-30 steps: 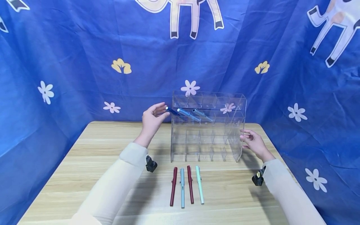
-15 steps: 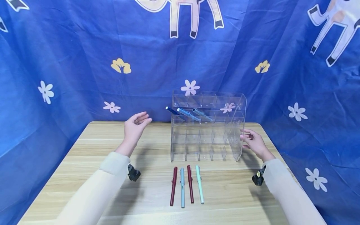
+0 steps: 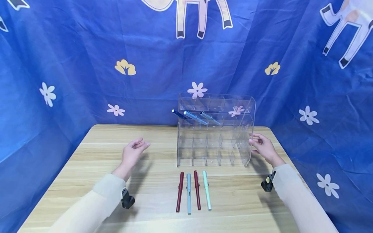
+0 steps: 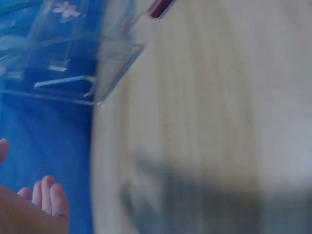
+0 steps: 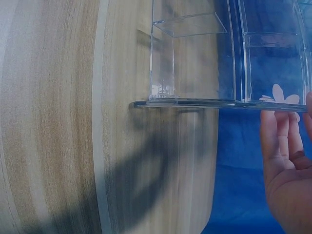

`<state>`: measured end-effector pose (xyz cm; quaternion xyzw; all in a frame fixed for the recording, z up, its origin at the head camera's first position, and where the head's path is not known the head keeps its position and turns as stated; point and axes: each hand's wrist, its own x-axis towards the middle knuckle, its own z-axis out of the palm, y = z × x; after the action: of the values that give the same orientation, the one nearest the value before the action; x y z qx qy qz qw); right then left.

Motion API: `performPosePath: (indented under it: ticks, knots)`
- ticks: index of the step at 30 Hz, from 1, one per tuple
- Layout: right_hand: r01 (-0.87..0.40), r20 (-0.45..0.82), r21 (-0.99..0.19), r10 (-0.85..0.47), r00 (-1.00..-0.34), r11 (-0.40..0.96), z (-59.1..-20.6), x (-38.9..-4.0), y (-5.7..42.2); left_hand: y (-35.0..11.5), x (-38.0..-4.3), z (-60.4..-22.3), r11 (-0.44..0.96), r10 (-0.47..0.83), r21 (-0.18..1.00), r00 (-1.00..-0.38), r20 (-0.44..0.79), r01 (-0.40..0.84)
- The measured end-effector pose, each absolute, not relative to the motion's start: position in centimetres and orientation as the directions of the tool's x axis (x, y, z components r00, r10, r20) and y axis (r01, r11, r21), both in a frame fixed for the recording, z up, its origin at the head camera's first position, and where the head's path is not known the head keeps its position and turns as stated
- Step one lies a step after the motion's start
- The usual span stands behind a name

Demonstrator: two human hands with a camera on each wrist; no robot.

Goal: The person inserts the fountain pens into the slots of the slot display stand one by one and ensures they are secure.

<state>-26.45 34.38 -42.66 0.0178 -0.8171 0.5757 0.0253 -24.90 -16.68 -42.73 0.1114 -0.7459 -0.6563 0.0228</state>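
My left hand [image 3: 133, 154] is raised left of the clear acrylic pen rack [image 3: 214, 144], its fingers loosely bent and holding nothing. In the left wrist view its fingertips [image 4: 59, 197] show at the lower left. My right hand [image 3: 263, 148] rests its fingertips [image 5: 268, 124] against the rack's right side panel. A dark blue pen [image 3: 178, 114], a light blue pen [image 3: 194, 117] and a grey-blue pen [image 3: 209, 118] lean side by side in an upper row of the rack. On the table before it lie two dark red pens [image 3: 180, 192] [image 3: 197, 191], a grey-blue pen [image 3: 189, 194] and a mint pen [image 3: 207, 191].
The wooden table [image 3: 87, 161] reaches back to a blue curtain [image 3: 145, 90] printed with flowers and animals. The rack stands toward the table's back right, with several divided compartments. Shadows of both arms fall across the tabletop.
My left hand has moved away from the dark blue pen in the rack, leftward and then down toward the front. The right hand stays at the rack's side, and the pens have not moved.
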Motion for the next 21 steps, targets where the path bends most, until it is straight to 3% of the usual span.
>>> performPosePath:
  ticks: [7,21]
  knots:
    - [-0.060,0.062,-0.941,-0.004,-0.998,0.333,-42.4,-26.6,34.5,-16.0,-23.1,-44.8,0.130,-0.056,0.964,-0.972,-0.227,-0.233]
    - [-0.050,0.053,-0.939,0.001,-0.999,0.340,-42.2,-26.2,34.2,-11.3,-20.0,-46.8,0.197,0.140,0.935,-0.936,-0.323,-0.293]
